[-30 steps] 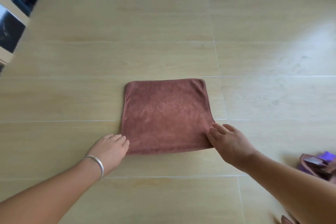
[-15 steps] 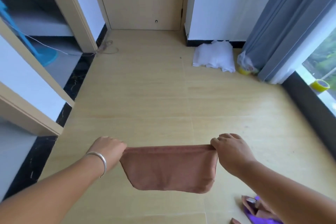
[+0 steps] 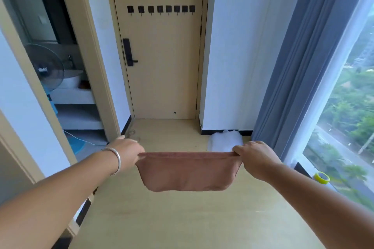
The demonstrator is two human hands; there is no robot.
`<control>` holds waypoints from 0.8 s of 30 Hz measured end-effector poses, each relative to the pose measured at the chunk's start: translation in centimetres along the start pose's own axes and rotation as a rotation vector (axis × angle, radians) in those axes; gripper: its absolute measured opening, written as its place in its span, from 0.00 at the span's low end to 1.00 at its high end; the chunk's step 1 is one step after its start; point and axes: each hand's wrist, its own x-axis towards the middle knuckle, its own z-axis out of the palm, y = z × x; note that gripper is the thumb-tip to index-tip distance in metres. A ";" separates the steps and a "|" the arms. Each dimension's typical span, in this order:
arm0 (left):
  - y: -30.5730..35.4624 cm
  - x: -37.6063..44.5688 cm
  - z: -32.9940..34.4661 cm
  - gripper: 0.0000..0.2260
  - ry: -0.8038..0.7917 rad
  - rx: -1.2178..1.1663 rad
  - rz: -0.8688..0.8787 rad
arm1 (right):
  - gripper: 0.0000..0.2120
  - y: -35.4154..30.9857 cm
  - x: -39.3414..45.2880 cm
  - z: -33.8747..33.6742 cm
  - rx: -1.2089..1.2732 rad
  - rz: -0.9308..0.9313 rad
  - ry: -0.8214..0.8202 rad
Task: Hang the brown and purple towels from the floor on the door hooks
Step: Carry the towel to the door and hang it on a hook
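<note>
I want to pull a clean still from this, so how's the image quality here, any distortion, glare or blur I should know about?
Head view: wide-angle bending bows the curtain and the left door frames outward; daylight from the window on the right washes that side pale; the brown towel, the left hand and the right hand look reasonably sharp; the door hooks are small and slightly soft.

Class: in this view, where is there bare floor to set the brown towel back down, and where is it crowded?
Bare floor runs below the brown towel to the door. Crowded: the white bundle by the curtain, and the cord near the left doorframe.
</note>
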 end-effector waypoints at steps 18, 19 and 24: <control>-4.2 -8.4 -23.6 0.16 0.302 0.126 -0.120 | 0.15 6.9 0.0 -25.7 0.092 0.059 0.141; -4.4 -8.7 -24.6 0.16 0.318 0.123 -0.133 | 0.14 6.9 0.1 -26.7 0.091 0.064 0.147; -5.2 -9.5 -28.7 0.17 0.429 0.166 -0.182 | 0.15 7.8 0.5 -31.1 0.101 0.074 0.229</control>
